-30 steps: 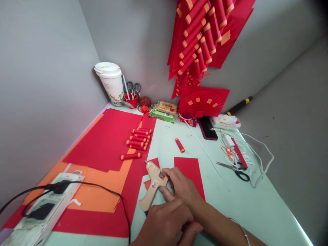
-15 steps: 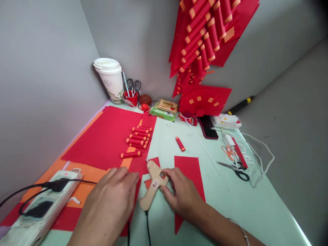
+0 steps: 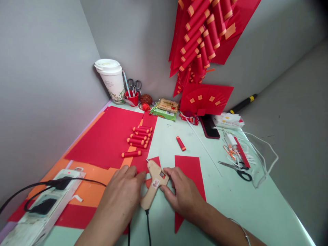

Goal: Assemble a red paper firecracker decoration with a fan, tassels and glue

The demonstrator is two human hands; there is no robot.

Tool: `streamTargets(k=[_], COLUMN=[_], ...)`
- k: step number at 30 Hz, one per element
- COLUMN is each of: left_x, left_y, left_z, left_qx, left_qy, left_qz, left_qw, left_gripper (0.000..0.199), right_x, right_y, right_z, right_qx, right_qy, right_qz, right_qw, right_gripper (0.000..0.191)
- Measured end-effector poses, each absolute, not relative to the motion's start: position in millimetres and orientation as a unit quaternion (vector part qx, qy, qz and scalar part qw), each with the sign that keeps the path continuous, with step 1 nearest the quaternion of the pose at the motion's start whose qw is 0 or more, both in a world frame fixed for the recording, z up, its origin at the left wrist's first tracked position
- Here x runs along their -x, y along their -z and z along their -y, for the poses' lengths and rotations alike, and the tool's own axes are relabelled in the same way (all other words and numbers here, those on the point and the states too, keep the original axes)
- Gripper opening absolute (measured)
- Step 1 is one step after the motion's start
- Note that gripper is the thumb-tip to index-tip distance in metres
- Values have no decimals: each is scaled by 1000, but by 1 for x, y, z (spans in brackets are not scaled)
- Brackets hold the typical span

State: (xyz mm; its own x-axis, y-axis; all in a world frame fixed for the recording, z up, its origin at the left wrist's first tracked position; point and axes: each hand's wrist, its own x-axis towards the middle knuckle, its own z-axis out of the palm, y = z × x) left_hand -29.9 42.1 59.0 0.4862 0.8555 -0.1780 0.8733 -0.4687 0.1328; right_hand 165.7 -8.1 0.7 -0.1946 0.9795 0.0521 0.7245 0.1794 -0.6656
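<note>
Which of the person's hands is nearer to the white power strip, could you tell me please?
Left. The left hand is to the right of the power strip, across some orange paper; the right hand is farther off, at the glue gun.

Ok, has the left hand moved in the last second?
Yes, leftward overall: judged against the power strip, the left hand is nearer it than a second ago, despite edging slightly back right since. It's now just left of the glue gun.

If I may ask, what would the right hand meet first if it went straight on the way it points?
The glue gun, most likely: the right hand points at it from close by, though depth leaves actual contact unclear.
</note>
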Motion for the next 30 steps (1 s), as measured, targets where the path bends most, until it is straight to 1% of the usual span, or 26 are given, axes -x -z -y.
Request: streamTargets(k=[6,11,14,22,26,30], left_x=[28,25,23,23,23,22], left_y=[-60,-62,-63,-62,-62,-63], left_z=[-43,-46,-46,-45,-48,-49], left_qx=[-849,-845,-844,-845,-841,-839], left_qy=[73,92,88,76,86,91], left_qz=[-509,-510,-512,-513,-516,-517], left_qw=[124,132,133,133,139,140], left_gripper=[30,33,32,27,28,29], right_x=[-167,-168,-168,-166,-166,-167], right_y=[0,0,-1,-1,-3,-6], right_z=[10,12,14,19,19,18], right_qx=[592,587,592,597,596,592], right_qy=[-236,-221,-214,-212,-225,-236], right_qz=[734,744,745,741,740,740], right_qw=[234,229,220,221,216,215], right_gripper=[41,37,37,38,38,41])
